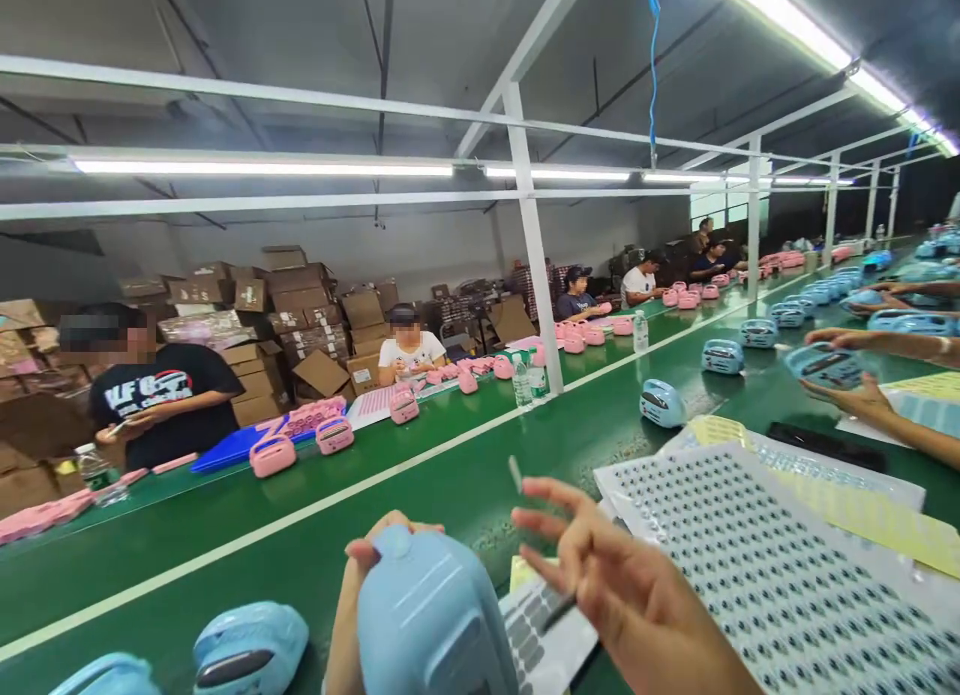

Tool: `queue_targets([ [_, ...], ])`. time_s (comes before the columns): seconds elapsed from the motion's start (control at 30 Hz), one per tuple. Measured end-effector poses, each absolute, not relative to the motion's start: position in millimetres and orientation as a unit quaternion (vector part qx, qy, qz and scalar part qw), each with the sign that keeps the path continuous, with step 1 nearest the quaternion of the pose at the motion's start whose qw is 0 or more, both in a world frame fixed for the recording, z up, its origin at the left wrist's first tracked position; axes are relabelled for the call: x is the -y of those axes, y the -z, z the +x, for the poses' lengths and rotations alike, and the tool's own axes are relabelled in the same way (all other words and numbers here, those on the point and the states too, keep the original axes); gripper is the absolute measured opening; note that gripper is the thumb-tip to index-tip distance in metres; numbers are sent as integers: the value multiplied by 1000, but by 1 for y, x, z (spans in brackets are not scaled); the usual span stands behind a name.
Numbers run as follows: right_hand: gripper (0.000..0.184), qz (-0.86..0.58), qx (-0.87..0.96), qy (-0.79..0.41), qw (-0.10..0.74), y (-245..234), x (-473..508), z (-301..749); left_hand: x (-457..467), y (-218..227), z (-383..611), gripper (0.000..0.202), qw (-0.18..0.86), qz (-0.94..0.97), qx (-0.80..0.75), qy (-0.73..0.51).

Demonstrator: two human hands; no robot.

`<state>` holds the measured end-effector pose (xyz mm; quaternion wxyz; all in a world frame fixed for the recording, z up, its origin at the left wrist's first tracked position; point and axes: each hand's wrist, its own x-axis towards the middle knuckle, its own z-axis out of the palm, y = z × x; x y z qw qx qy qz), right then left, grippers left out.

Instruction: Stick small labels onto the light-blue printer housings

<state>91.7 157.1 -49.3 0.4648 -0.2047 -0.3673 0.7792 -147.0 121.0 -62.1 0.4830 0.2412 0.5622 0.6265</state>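
Observation:
My left hand [351,585] is wrapped round a light-blue plastic casing [431,610] with rounded edges, held up at the bottom centre. Much of that hand is hidden behind it. To the right, my right hand [637,600] has its fingers partly spread, apart from the casing. A small pale strip [515,473], perhaps a sticker, clings at its index fingertip. Lower in this hand sits a thin dark tool [556,611], its kind unclear. Beneath lies a sheet of grey oval stickers [526,635]. A large sheet of small dark-printed stickers [720,535] is beside my right hand.
Blue casings [251,647] stand at lower left, with more along the green bench [330,545] to the right. A co-worker's hands [855,385] hold another. Near them lies a black phone [825,447]. Pink casings [274,455], bottles [521,377] and seated people line the far side.

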Motion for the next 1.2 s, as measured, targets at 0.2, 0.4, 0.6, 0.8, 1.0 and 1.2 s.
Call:
queue_targets([
  [0.2,38,-187,403,-800,403,60,-143,81,-132,55,-127,58,520,245,-567,-590],
  [0.4,41,-265,464,-745,399,67,-146,75,-141,65,-124,61,516,273,-573,-575],
  [0.6,29,-244,436,-773,391,67,-150,77,-139,64,-119,65,503,235,-587,-589],
  [0.8,26,-272,449,-766,371,62,-153,82,-136,63,-118,60,517,237,-580,-584],
  [1.0,23,-278,466,-759,359,60,-151,83,-137,65,-121,58,524,244,-565,-588],
  [1.2,21,-269,458,-762,371,58,-153,84,-137,61,-118,55,532,222,-558,-597],
])
